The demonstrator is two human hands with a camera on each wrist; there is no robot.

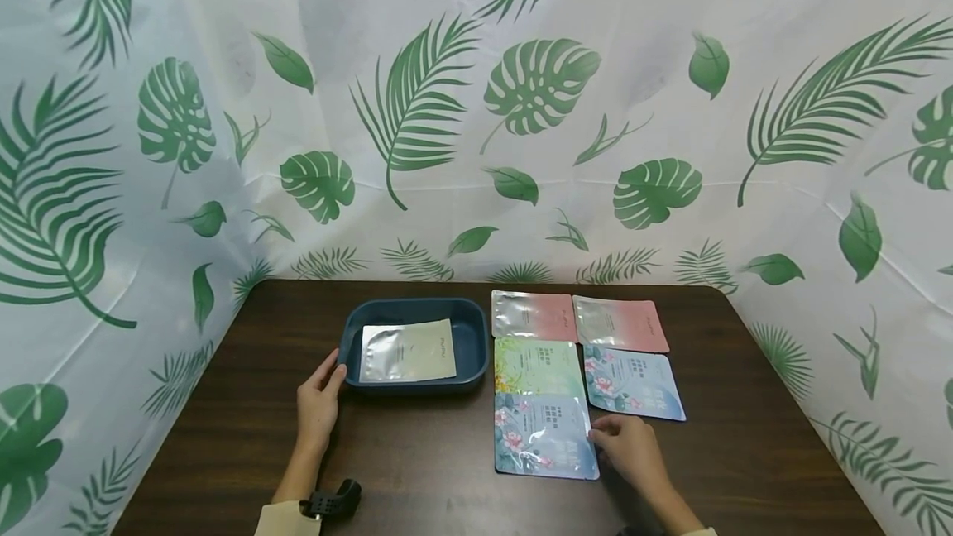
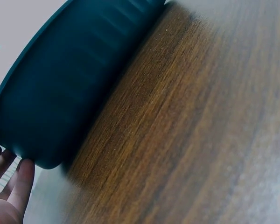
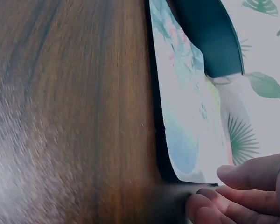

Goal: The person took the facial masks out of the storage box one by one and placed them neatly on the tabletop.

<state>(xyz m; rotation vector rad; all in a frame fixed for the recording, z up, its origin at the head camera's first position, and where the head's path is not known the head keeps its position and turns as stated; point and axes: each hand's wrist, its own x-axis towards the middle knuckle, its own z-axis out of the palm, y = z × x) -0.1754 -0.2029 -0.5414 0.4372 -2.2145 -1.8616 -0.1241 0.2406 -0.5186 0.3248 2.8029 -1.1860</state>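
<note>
My left hand [image 1: 318,404] rests against the left end of a dark blue tray [image 1: 417,388], thumb and fingers touching its outer wall. Inside the tray lies a pale gold and silver face mask sachet [image 1: 408,351]. With thumb and fingers, my right hand [image 1: 629,447] pinches the right edge of a blue floral face mask sachet [image 1: 546,437], the nearest of the group. In the right wrist view, the thumb [image 3: 252,172] lies at the sachet's corner with the other fingers lower down. This sachet adjoins a green floral one [image 1: 539,366] behind it.
Another blue floral sachet [image 1: 633,381] lies to the right, slightly angled. Two pink and silver sachets, one on the left [image 1: 532,316] and one on the right [image 1: 620,323], lie at the back. A leaf-print sheet [image 1: 447,106] hangs behind the dark wooden table [image 1: 417,470].
</note>
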